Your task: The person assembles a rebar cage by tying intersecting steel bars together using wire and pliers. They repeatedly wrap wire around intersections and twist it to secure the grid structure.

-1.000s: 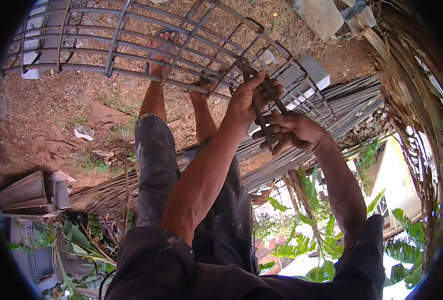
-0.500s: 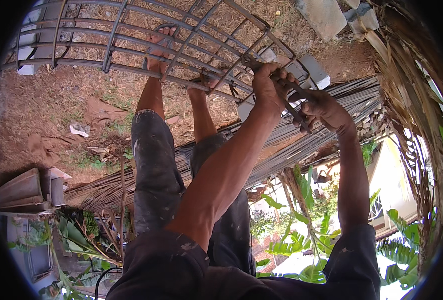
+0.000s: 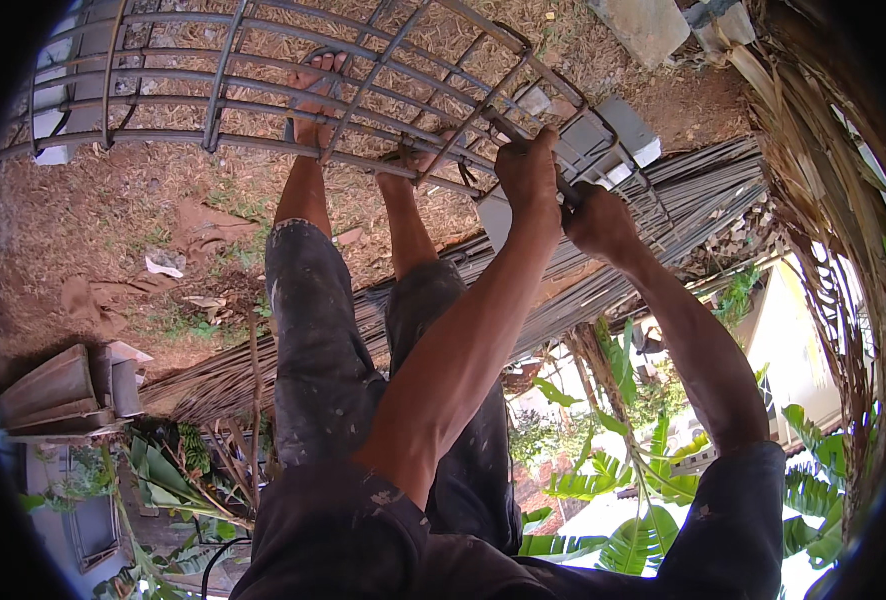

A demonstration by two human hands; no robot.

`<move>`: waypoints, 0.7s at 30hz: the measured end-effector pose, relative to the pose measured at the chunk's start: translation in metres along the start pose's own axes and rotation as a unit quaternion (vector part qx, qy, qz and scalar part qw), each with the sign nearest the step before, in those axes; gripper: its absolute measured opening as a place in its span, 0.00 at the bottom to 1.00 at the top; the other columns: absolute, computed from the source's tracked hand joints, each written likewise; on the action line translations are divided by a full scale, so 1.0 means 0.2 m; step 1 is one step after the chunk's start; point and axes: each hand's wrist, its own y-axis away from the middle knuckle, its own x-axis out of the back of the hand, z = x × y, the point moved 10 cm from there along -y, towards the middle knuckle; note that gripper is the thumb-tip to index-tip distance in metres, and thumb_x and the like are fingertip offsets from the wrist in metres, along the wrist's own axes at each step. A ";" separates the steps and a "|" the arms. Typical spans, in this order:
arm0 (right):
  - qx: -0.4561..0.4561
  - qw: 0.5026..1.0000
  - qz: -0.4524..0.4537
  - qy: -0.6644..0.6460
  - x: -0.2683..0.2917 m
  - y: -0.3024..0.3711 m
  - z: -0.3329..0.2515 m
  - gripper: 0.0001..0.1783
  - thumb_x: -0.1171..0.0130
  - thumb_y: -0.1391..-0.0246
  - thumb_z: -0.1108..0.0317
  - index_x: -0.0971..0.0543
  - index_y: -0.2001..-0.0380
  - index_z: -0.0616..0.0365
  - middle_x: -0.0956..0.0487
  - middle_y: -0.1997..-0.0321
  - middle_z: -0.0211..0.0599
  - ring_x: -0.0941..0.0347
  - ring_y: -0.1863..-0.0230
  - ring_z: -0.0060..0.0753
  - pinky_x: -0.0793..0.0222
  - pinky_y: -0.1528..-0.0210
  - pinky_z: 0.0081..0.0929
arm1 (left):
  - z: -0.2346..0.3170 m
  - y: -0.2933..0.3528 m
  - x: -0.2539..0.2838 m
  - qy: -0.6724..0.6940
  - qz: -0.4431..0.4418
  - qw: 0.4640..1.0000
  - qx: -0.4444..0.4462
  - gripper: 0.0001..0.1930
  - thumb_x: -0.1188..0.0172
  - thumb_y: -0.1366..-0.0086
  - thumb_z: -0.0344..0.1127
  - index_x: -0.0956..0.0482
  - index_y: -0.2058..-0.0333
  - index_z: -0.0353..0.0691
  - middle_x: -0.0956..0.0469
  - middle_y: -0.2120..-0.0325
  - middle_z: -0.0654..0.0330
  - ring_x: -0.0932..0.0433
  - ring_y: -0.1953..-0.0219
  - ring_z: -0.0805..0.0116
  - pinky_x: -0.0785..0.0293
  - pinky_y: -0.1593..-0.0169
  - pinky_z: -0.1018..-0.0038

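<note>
A cage of steel reinforcing bars [image 3: 343, 102] stretches across the top of the view, its long bars crossed by bent stirrups. At its right part, my left hand [image 3: 529, 175] is closed around dark metal pincers [image 3: 506, 127], near their head. The head of the pincers lies against a bar where the bars cross. Farther back along the tool, my right hand [image 3: 601, 225] is wrapped around the handle end, close beside the left. The fingers of both hands partly hide the handles, and the tips of the jaws are hard to make out.
Grey blocks [image 3: 628, 125] sit under the cage's right end. My feet [image 3: 315, 90] stand on the straw-strewn ground beneath the bars. A long bundle of thin rods [image 3: 683, 195] lies behind my hands. Dry palm leaves [image 3: 803, 200] hang at the right; concrete pieces [image 3: 643, 28] lie beyond.
My right hand has moved left and up, nearer my left hand. The pincers' handles, spread apart before, now appear drawn together. My left hand has turned slightly on the tool.
</note>
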 end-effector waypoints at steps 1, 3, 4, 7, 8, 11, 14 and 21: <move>0.016 1.000 -0.004 -0.003 0.02 0.00 -0.04 0.20 0.40 0.51 0.56 0.23 0.61 0.61 0.20 0.63 0.56 0.23 0.60 0.58 0.28 0.55 0.48 | 0.00 -0.03 0.02 -0.030 0.011 0.999 -0.018 0.12 0.36 0.43 0.36 0.27 0.70 0.34 0.28 0.77 0.60 0.29 0.76 0.71 0.34 0.72 0.70; 0.010 0.998 -0.051 0.040 -0.05 -0.04 0.01 0.20 0.46 0.47 0.51 0.23 0.53 0.45 0.20 0.60 0.45 0.23 0.56 0.53 0.27 0.53 0.46 | -0.01 -0.08 0.05 -0.091 0.034 0.994 -0.050 0.13 0.35 0.44 0.38 0.27 0.71 0.34 0.27 0.79 0.60 0.30 0.77 0.70 0.34 0.72 0.71; 0.031 0.998 -0.048 0.041 -0.07 -0.05 0.01 0.20 0.45 0.48 0.51 0.22 0.55 0.48 0.20 0.60 0.46 0.23 0.56 0.52 0.27 0.54 0.47 | 0.03 -0.05 0.05 -0.097 0.073 0.990 -0.076 0.15 0.34 0.44 0.39 0.27 0.72 0.33 0.28 0.82 0.60 0.29 0.79 0.70 0.33 0.73 0.70; 0.084 0.989 -0.086 -0.086 -0.30 -0.15 0.13 0.24 0.34 0.58 0.57 0.22 0.58 0.59 0.20 0.61 0.53 0.22 0.58 0.55 0.27 0.56 0.44 | 0.08 0.08 0.03 -0.157 0.203 0.967 -0.011 0.21 0.36 0.43 0.43 0.30 0.64 0.28 0.24 0.65 0.44 0.22 0.61 0.52 0.27 0.55 0.60; 0.112 0.976 -0.092 -0.161 -0.37 -0.16 0.15 0.25 0.32 0.60 0.58 0.22 0.59 0.61 0.20 0.61 0.54 0.22 0.59 0.55 0.27 0.57 0.43 | 0.02 0.03 0.05 -0.168 0.192 0.967 0.013 0.20 0.39 0.42 0.43 0.28 0.62 0.30 0.22 0.63 0.41 0.21 0.56 0.44 0.27 0.52 0.55; 0.187 0.893 -0.059 -0.405 -0.46 -0.13 0.10 0.24 0.30 0.59 0.64 0.23 0.58 0.61 0.19 0.65 0.46 0.22 0.64 0.51 0.27 0.62 0.37 | 0.05 0.05 0.11 -0.274 0.240 0.931 0.030 0.17 0.39 0.43 0.42 0.26 0.61 0.35 0.20 0.65 0.44 0.20 0.60 0.44 0.26 0.54 0.54; 0.103 0.790 -0.141 -0.588 -0.61 -0.01 -0.07 0.17 0.35 0.51 0.65 0.25 0.58 0.59 0.21 0.69 0.36 0.24 0.71 0.40 0.29 0.67 0.35 | 0.17 0.12 0.17 -0.385 0.260 0.885 -0.015 0.17 0.39 0.43 0.44 0.25 0.60 0.38 0.19 0.66 0.47 0.19 0.63 0.47 0.25 0.55 0.54; -0.022 0.702 -0.315 -0.638 -0.75 0.27 -0.20 0.16 0.49 0.38 0.54 0.26 0.63 0.58 0.25 0.76 0.30 0.28 0.75 0.25 0.35 0.73 0.27 | 0.27 0.21 0.22 -0.430 0.047 0.888 -0.156 0.19 0.56 0.30 0.43 0.26 0.55 0.31 0.23 0.60 0.46 0.22 0.59 0.49 0.30 0.51 0.60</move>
